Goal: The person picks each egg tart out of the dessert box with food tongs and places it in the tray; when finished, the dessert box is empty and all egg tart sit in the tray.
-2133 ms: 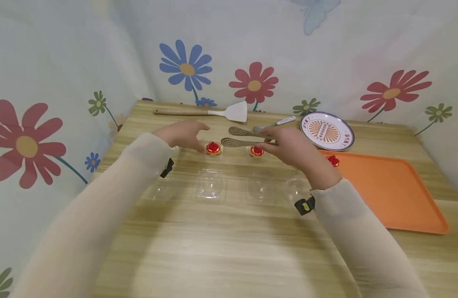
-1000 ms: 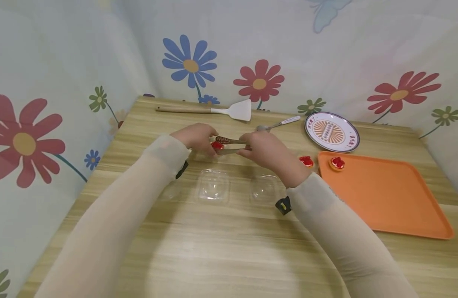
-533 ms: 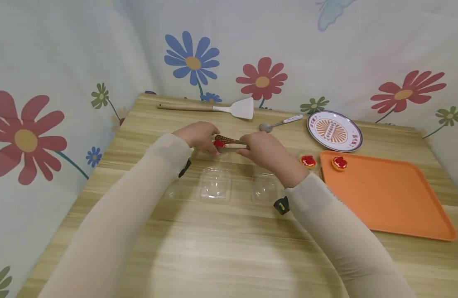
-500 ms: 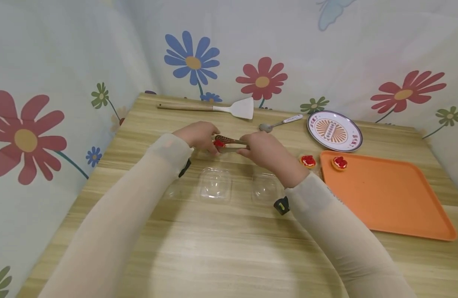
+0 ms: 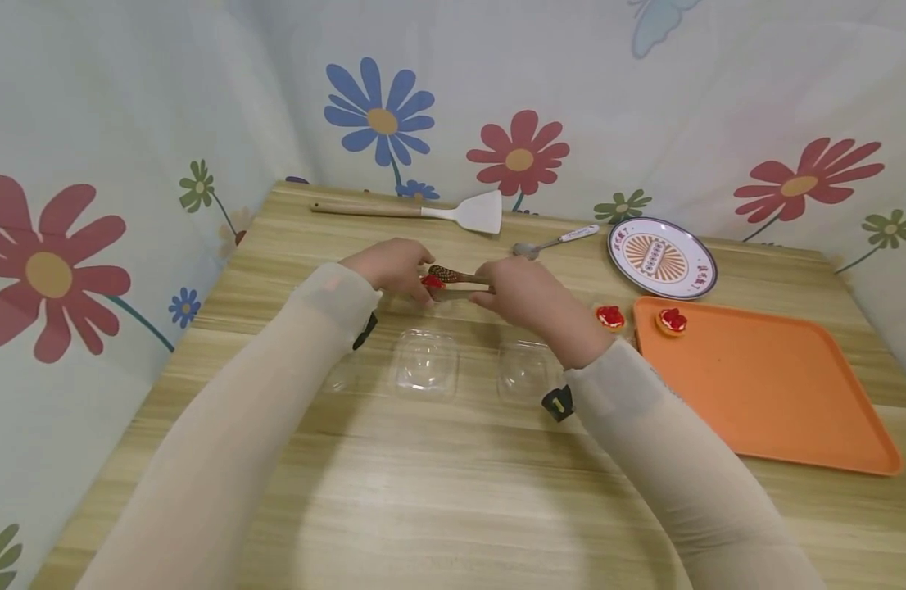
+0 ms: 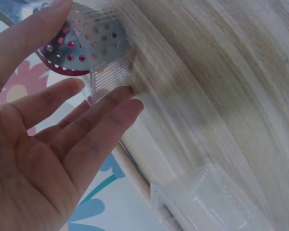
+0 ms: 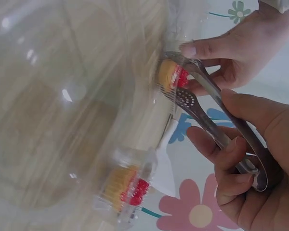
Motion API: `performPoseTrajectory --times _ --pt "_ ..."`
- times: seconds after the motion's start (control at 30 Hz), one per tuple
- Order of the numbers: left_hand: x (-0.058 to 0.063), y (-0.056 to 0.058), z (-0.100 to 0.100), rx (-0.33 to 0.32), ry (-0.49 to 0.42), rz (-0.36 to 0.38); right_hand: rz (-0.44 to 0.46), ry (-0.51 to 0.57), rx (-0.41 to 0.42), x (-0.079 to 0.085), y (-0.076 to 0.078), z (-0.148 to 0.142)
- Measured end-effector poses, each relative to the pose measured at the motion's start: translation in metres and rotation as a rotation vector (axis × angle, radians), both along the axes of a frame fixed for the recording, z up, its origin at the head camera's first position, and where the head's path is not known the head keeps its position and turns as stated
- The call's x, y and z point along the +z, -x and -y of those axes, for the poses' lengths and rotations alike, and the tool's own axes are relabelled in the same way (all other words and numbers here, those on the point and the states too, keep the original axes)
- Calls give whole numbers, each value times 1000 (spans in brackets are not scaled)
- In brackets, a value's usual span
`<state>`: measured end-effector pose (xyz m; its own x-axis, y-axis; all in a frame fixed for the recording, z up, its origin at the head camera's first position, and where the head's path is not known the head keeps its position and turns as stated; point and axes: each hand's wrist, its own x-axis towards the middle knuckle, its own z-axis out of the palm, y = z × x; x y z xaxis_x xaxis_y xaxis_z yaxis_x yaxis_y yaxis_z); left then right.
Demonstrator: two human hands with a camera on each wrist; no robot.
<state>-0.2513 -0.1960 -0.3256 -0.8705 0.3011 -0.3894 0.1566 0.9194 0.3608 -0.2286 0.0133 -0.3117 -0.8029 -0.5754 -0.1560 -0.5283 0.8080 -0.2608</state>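
The right hand (image 5: 534,301) is clamped on metal tongs (image 7: 207,123), their heads around a red-topped tart (image 7: 166,75); the left hand (image 6: 36,154), fingers apart, touches its clear container (image 6: 111,79) on the worktop (image 5: 423,492)

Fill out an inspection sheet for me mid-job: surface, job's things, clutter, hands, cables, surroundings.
Surface: wood-grain table, with a bright patch of light on the near side.
Job's things: metal tongs with their heads either side of a red-topped tart at a small clear container; at least two clear plastic shells on the near side.
Clutter: spatula, spoon and plate at the back; orange tray bearing another tart.
Grippers: right hand holds the tongs; left hand is at the container's edge.
Cables: nothing seen.
Surroundings: flower-printed curtain behind and to both sides.
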Motion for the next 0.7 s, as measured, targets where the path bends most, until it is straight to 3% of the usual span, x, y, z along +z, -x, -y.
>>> performPoseTrajectory --times 0.7 --pt "-1 1 1 2 6 -4 -92 12 56 -1 -4 0"
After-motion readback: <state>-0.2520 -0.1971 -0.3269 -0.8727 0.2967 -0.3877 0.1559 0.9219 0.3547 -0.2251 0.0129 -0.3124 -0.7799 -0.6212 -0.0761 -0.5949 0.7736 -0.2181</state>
